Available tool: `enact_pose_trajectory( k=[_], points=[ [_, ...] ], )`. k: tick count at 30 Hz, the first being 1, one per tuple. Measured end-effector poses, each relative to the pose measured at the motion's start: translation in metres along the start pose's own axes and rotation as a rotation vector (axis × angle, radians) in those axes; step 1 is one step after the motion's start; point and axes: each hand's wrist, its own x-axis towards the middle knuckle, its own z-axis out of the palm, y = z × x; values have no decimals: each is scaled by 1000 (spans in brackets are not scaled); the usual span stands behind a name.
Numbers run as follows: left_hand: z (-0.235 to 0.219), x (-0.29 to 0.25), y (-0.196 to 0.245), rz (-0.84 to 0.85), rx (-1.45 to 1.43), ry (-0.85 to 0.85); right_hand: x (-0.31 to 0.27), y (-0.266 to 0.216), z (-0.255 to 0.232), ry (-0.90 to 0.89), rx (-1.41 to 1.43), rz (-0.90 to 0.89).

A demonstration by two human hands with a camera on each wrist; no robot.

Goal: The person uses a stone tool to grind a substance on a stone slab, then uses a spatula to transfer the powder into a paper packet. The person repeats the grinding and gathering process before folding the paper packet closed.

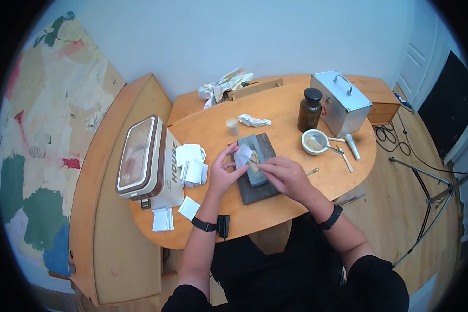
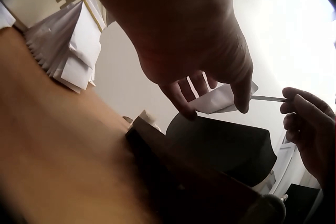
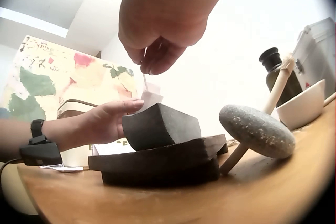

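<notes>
My left hand grips a small folded white paper packet between thumb and fingers, above a grey curved stone block. Brown powder lies on top of the block, which rests on a dark stone base. From the right, my right hand pinches a thin stick, its far end at the packet's edge in the left wrist view. The stick's tip is hidden by the paper and the left thumb. Just right of the base is a round grey stone with a wooden rod through it.
White paper packets lie by a cream carrying case at left. Behind the stones are a small cup and crumpled tissue. At right stand a brown bottle, a white mortar and a metal box.
</notes>
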Motion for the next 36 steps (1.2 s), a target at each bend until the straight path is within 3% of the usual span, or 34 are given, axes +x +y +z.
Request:
enact_pose_trajectory(
  k=[5,9,14,18,28,36],
  points=[
    [-1,-3,-12,31,-45,5,5,-3,8,-7,204,182],
    [-2,-6,-18,35,-93,20,9,1,11,-1,251,211],
    [-4,-13,-24,-12,-116,45,3,-6,1,190,388,512],
    [-2,-16,-26,-20,-115,29,-15,-11,-11,212,169,398],
    [1,-19,-26,4,-71,67,-37,-34,0,84,67,304],
    [0,-19,-28,14,-78,72,-33,-32,12,60,38,362]
  ],
)
